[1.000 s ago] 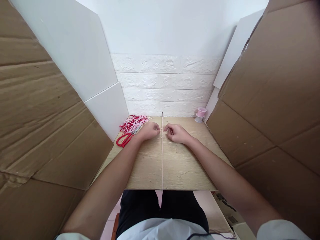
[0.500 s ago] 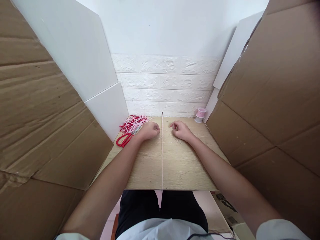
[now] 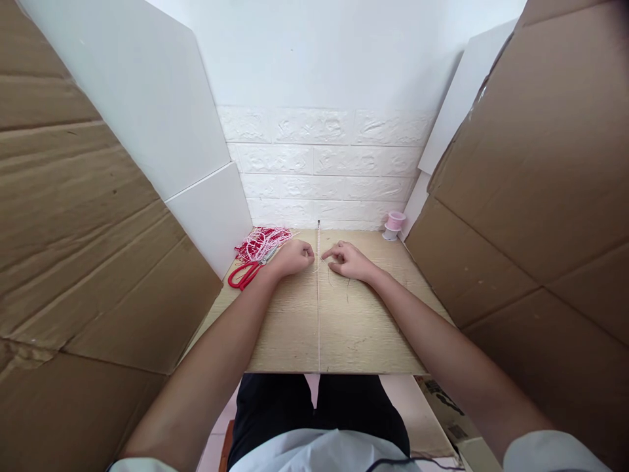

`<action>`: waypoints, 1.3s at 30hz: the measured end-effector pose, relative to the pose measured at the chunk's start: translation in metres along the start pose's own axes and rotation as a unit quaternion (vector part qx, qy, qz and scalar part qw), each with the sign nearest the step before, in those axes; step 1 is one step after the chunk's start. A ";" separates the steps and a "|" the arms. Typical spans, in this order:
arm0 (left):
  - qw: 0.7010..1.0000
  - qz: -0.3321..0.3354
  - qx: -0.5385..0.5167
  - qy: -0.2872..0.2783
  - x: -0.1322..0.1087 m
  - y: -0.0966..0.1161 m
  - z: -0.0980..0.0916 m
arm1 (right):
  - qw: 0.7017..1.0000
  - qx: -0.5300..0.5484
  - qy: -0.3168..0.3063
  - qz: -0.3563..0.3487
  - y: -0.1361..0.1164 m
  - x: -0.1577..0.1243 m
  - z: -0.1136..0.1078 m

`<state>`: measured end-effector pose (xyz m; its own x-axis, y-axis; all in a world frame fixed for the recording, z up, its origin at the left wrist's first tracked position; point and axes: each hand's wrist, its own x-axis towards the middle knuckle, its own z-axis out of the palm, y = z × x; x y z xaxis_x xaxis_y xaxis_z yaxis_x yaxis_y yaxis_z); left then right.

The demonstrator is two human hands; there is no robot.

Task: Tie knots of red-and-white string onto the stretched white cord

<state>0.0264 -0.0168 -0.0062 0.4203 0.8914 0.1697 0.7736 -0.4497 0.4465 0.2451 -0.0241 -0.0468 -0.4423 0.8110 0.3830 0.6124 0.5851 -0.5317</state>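
A pale cord (image 3: 319,314) runs straight down the middle of the wooden table, from a small dark fastening by the wall to over the front edge. Left of it, my left hand (image 3: 293,257) is closed, thumb and fingers pinched on a thin thread. My right hand (image 3: 350,261) is just right of the cord, its index finger extended towards it and the thumb apart below. Fine thread shows near the right fingertips, but whether they hold it is too small to tell.
Red-handled scissors (image 3: 244,275) and a tangle of red and pink cords (image 3: 263,244) lie left of my left hand. Pink and white spools (image 3: 394,225) stand at the back right. Cardboard panels (image 3: 531,196) flank both sides of the table (image 3: 285,341).
My right hand has moved left to the cord, and its index finger is now stretched out further. My left hand has stayed in nearly the same place.
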 end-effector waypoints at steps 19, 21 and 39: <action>1.000 0.013 -0.007 -0.005 -0.001 -0.001 0.000 | 0.999 0.038 -0.029 -0.011 -0.007 -0.001 -0.001; 1.000 0.015 -0.007 -0.006 -0.001 -0.001 0.000 | 0.998 0.049 -0.043 -0.016 -0.007 -0.001 -0.001; 0.999 0.007 -0.027 -0.037 0.002 -0.009 0.000 | 0.993 0.053 -0.093 0.045 -0.009 0.000 -0.006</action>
<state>0.0201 -0.0113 -0.0099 0.4667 0.8772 0.1126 0.7412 -0.4573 0.4914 0.2435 -0.0293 -0.0379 -0.5078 0.8403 0.1898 0.5874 0.4989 -0.6373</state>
